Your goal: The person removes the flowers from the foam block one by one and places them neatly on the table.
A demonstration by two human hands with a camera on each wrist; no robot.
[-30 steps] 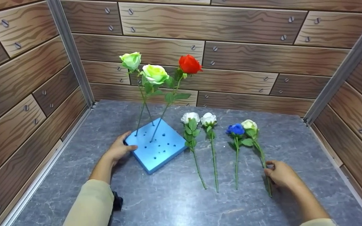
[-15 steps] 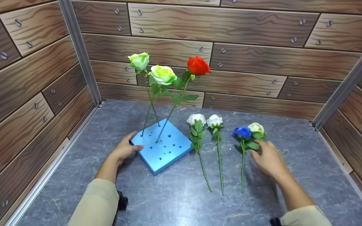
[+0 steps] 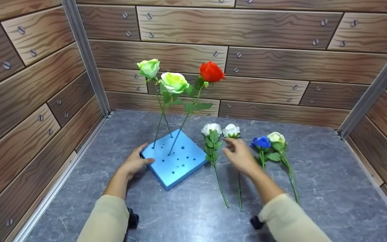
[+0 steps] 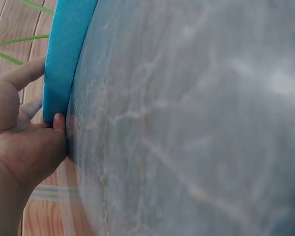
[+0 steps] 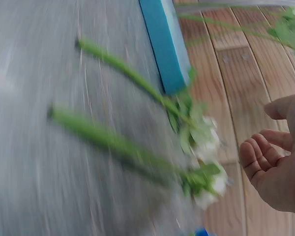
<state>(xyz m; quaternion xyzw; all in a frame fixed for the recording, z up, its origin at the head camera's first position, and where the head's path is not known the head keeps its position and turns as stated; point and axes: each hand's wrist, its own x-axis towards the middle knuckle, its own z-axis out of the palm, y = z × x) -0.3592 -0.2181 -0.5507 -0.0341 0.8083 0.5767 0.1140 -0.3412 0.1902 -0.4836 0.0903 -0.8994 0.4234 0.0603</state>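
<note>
My left hand [image 3: 135, 162] holds the left corner of a blue foam block [image 3: 180, 168] with several holes, its thumb lying on top. In the left wrist view, fingers [image 4: 32, 73] wrap the end of the block. Two pale green roses [image 3: 175, 82] and a red rose [image 3: 212, 71] stand upright in it. My right hand [image 3: 240, 156], loosely bent with nothing in its grasp, hovers over a white rose [image 3: 231, 130] and hides part of its stem. Another white rose [image 3: 211, 129] lies to the left, its leaves against the block's right corner.
Right of my right hand, a blue rose [image 3: 261, 142] and a cream rose [image 3: 276, 137] lie on the grey marbled table [image 3: 197, 222]. Wood-patterned walls [image 3: 180, 25] with metal corner posts enclose the back and sides.
My right hand has let go of the cream rose's stem and moved left, past the blue rose, to the white roses. The left hand stays on the block.
</note>
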